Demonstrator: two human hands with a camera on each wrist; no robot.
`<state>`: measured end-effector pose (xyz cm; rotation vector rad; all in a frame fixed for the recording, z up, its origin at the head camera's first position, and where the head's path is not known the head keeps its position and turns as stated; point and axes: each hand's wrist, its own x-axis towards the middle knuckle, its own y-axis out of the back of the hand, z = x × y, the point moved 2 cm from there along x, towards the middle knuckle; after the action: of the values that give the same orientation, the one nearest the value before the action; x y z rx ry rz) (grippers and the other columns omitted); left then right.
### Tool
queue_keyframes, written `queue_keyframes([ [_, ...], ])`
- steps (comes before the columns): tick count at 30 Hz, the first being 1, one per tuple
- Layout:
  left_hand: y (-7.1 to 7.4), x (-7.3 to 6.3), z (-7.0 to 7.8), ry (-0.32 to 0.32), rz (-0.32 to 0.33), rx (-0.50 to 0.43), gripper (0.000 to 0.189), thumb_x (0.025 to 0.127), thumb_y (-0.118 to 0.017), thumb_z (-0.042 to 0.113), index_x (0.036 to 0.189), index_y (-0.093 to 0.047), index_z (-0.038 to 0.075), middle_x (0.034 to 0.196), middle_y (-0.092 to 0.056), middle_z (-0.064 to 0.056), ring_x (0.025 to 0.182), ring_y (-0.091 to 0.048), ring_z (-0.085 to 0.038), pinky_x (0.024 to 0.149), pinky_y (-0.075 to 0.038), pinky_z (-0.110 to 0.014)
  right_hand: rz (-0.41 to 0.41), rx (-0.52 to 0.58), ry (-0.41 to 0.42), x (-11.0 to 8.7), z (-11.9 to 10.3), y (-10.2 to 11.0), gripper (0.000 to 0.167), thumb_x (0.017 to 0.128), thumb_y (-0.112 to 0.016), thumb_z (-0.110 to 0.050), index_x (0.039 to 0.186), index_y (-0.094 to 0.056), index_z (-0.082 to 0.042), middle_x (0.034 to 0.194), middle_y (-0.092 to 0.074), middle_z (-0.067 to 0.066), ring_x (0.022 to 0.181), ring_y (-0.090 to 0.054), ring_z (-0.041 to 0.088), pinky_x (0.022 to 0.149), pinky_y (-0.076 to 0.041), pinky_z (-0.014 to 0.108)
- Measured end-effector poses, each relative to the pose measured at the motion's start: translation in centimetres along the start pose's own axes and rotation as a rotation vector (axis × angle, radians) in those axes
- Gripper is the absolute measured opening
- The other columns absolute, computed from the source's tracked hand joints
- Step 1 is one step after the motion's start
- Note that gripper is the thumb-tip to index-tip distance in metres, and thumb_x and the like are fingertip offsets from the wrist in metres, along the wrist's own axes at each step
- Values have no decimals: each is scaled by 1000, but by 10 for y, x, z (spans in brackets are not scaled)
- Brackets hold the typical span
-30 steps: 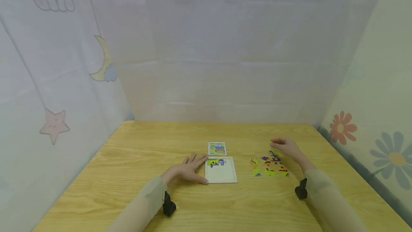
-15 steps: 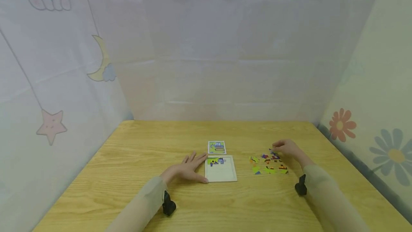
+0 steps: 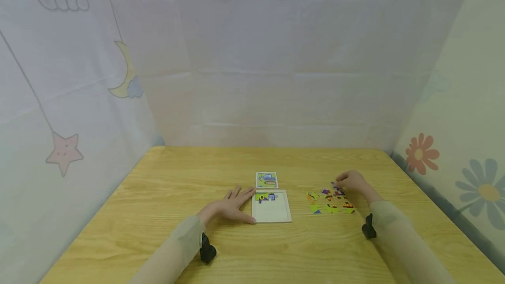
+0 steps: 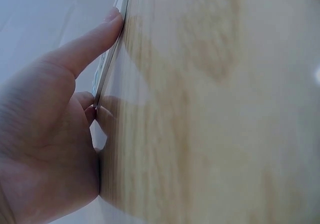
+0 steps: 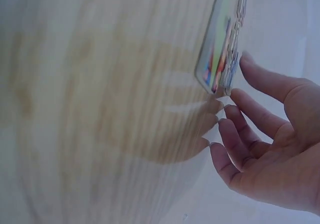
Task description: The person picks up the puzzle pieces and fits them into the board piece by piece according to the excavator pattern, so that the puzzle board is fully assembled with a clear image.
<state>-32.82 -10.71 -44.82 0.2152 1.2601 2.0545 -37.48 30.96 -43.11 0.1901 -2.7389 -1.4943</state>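
A square white puzzle tray (image 3: 272, 213) lies flat on the table, with a few colourful pieces set in its upper left corner. Spread along the tray's left edge, my left hand (image 3: 228, 208) touches it with thumb and index finger; the left wrist view shows the thumb (image 4: 95, 41) against the rim. Loose puzzle pieces (image 3: 332, 209) lie in a cluster to the tray's right. My right hand (image 3: 355, 183) is at the cluster's far right. In the right wrist view its index fingertip meets the edge of a puzzle piece (image 5: 229, 66), while the thumb (image 5: 267, 79) stands apart from it.
Just beyond the tray lies a small picture card (image 3: 266, 180) showing a vehicle on green. The wooden table (image 3: 205, 165) ends at a pale cloth backdrop (image 3: 252, 78), with printed cloth on both sides.
My right hand has come down and slightly right, its fingertips now at the far-right loose pieces. The left hand keeps its place on the tray's edge.
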Motion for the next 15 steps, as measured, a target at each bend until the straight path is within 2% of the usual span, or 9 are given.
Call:
queue_keyframes([
  [4,2,0,1,0,0,-3,96,84,-63,52,153,-7,17,159,-3,-4,143,11,-37,115,5,-55,-2,16,-5,-1,0,1,44,86,-68,-21,116,-60,10,115,-59,29,105,-55,44,85,-49,50],
  [11,1,0,0,4,-7,-5,96,84,-62,53,153,-6,19,159,-2,-3,144,12,-37,115,5,-55,5,40,-34,-2,-1,3,40,85,-68,-14,112,-59,14,109,-59,29,93,-60,36,77,-52,45],
  [15,1,1,-1,4,-7,1,95,83,-62,54,153,-7,19,159,-3,-4,144,11,-37,115,4,-55,-1,25,-66,-2,-1,3,42,85,-68,-15,111,-56,16,110,-57,32,92,-59,36,78,-52,45],
])
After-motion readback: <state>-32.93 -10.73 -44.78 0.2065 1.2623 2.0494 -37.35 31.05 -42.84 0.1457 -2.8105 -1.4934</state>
